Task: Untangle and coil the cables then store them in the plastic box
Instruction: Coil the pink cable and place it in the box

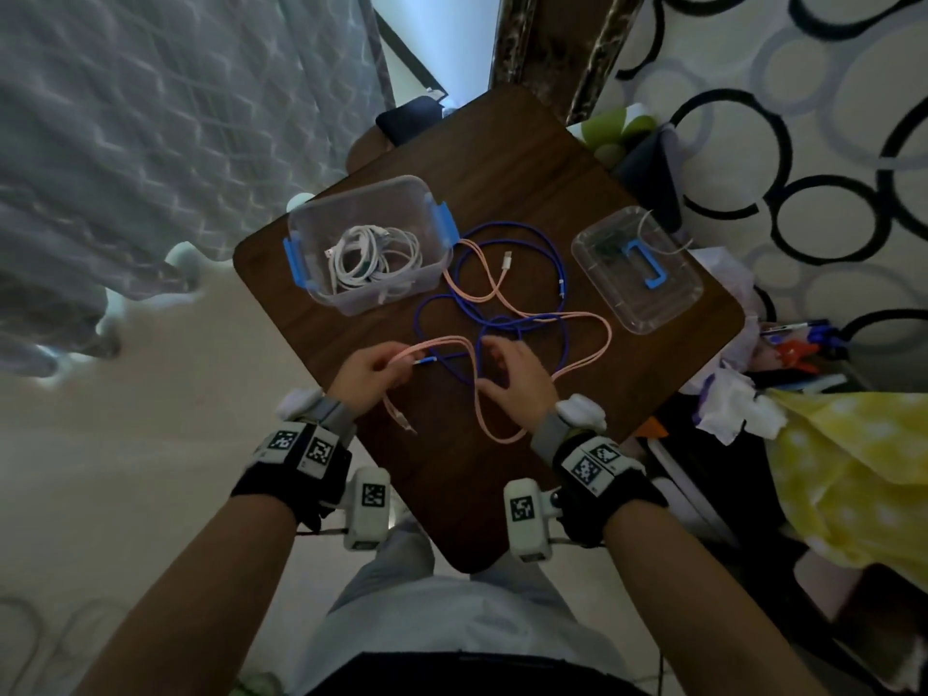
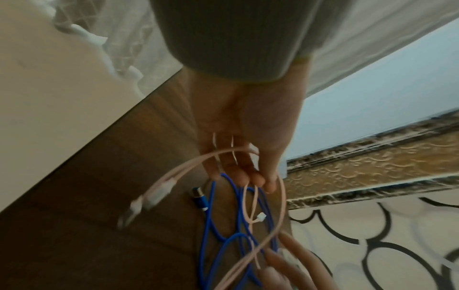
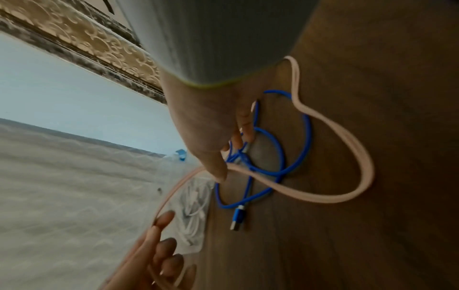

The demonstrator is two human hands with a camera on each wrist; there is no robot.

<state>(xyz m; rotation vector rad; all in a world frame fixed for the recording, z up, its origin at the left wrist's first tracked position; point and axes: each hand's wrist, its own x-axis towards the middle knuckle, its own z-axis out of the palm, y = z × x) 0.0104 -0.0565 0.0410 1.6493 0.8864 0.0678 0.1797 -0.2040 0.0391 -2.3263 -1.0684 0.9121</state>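
A pink cable [image 1: 597, 344] and a blue cable [image 1: 552, 253] lie tangled on the brown table [image 1: 492, 504]. Behind them to the left stands the clear plastic box [image 1: 361, 189] with blue latches, with coiled white cables [image 1: 371, 253] inside. My left hand [image 1: 374, 371] pinches doubled strands of the pink cable [image 2: 280, 206] near its plug end, lifted a little off the table. My right hand [image 1: 507, 374] arches over the crossing of the two cables. Its fingers [image 3: 246, 133] curl on the blue cable [image 3: 306, 137] and its thumb presses the pink cable [image 3: 360, 157].
The box's clear lid [image 1: 648, 303] with a blue latch lies at the table's right side. A blue USB plug [image 3: 238, 215] rests loose on the wood. Clutter, pens and yellow cloth [image 1: 848, 474] crowd the right beyond the table edge. A curtain [image 1: 150, 143] hangs at left.
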